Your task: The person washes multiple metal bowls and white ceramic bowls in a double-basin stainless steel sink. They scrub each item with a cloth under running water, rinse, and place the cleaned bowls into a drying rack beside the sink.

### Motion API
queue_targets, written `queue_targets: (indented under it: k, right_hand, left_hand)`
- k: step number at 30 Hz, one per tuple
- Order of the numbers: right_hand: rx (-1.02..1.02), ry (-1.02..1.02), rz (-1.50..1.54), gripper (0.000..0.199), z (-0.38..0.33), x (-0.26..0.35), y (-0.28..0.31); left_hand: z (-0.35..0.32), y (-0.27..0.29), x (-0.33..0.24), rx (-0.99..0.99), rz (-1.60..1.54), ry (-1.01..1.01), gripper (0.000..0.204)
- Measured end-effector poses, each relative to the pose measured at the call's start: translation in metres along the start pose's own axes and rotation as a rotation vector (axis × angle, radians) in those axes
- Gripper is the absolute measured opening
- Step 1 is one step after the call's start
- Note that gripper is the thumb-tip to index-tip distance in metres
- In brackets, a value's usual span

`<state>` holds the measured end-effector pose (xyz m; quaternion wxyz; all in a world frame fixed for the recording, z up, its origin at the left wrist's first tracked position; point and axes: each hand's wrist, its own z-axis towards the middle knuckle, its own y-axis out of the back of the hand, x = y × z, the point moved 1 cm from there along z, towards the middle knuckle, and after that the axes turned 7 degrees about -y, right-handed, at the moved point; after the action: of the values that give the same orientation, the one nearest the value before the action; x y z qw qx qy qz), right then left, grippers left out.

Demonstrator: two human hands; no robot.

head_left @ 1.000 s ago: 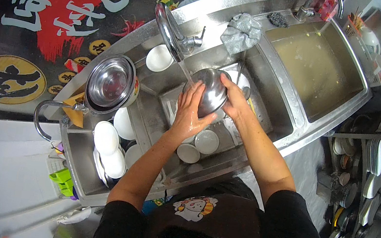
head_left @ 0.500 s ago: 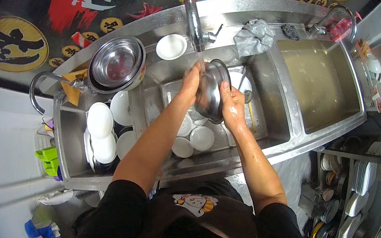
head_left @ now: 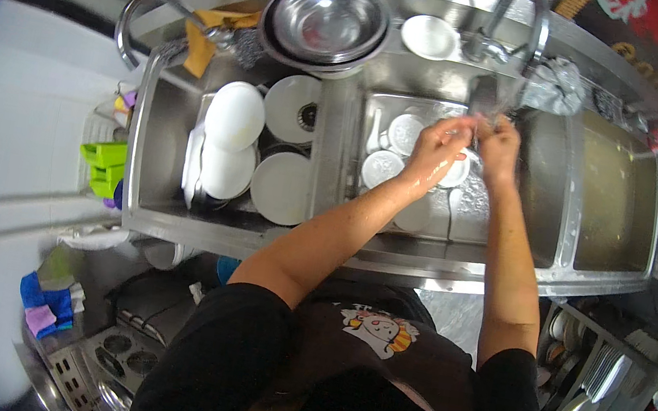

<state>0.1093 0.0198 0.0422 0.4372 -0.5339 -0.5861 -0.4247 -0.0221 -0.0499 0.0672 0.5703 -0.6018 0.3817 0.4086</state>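
My left hand [head_left: 439, 150] and my right hand [head_left: 499, 150] come close together over the middle sink basin, beneath the tap [head_left: 532, 40]. Motion smears their fingertips, so I cannot tell what is between them. Just past the fingers shows a blurred dark grey shape [head_left: 486, 95]; its kind is unclear. A white bowl [head_left: 456, 172] lies below my hands, partly covered by the left one. Other small white bowls [head_left: 382, 169] and white spoons [head_left: 453, 211] lie in the same basin [head_left: 530, 227].
Stacked steel bowls [head_left: 326, 22] stand on the back left divider. White plates [head_left: 280, 188] fill the left basin. A white dish [head_left: 429, 37] and a grey cloth [head_left: 557, 86] sit along the back ledge. Cloudy water [head_left: 615, 197] stands in the right basin; crockery shelves [head_left: 601, 374] stand lower right.
The view has swung left. The steel bowl that both hands gripped is no longer plainly visible in them. My hands have come closer together; a ladle and chopsticks no longer show in the basin.
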Motion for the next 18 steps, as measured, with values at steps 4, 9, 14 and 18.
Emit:
queue_targets:
  k: [4,9,14,18]
  right_hand:
    - [-0.084,-0.193,0.427,0.018,0.017,0.001,0.006]
    - [-0.231,-0.181,0.492,0.038,0.022,0.014,-0.007]
    - [-0.22,-0.256,0.386,0.069,-0.005,0.029,-0.015]
    - [-0.113,-0.377,0.468,0.053,-0.025,0.036,-0.021]
  left_hand:
    - [-0.046,0.059,-0.051,0.021,0.421,-0.343,0.022]
    - [-0.095,0.239,-0.044,-0.281,0.919,-0.006,0.02]
    - [-0.132,0.369,0.014,-0.064,1.79,-0.248,0.025]
    - [-0.129,0.353,0.005,-0.014,1.598,0.29,0.027]
